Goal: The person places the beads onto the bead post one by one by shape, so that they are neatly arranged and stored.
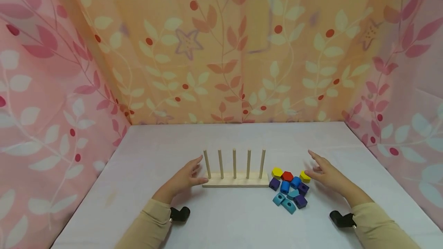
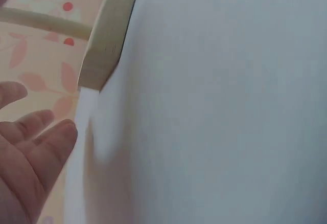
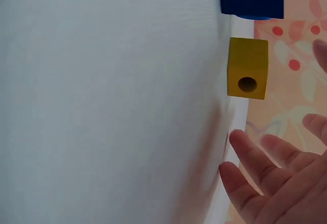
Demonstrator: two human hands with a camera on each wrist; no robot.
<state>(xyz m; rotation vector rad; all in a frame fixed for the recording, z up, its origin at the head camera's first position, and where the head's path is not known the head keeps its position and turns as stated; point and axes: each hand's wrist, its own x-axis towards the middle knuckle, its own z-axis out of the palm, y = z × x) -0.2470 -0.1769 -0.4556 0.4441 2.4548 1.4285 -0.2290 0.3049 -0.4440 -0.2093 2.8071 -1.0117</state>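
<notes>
A wooden stand (image 1: 235,183) with several upright bare pegs (image 1: 234,163) sits mid-table. My left hand (image 1: 183,176) is at the stand's left end, fingers loosely extended and holding nothing; whether it touches the wood I cannot tell. The left wrist view has the stand's end (image 2: 104,45) just beyond the fingers (image 2: 53,150). To the right of the stand lies a group of coloured blocks. My right hand (image 1: 328,175), relaxed and holding nothing, hovers beside the right-hand yellow hexagonal block (image 1: 305,176). In the right wrist view its fingers (image 3: 255,157) are apart from that drilled yellow block (image 3: 248,65).
Among the group are another yellow hexagonal block (image 1: 277,172), a red hexagonal block (image 1: 287,176), blue cylinders (image 1: 285,187), purple cubes (image 1: 300,201) and teal blocks (image 1: 288,206). Patterned curtains (image 1: 221,49) hang around the white table (image 1: 238,222).
</notes>
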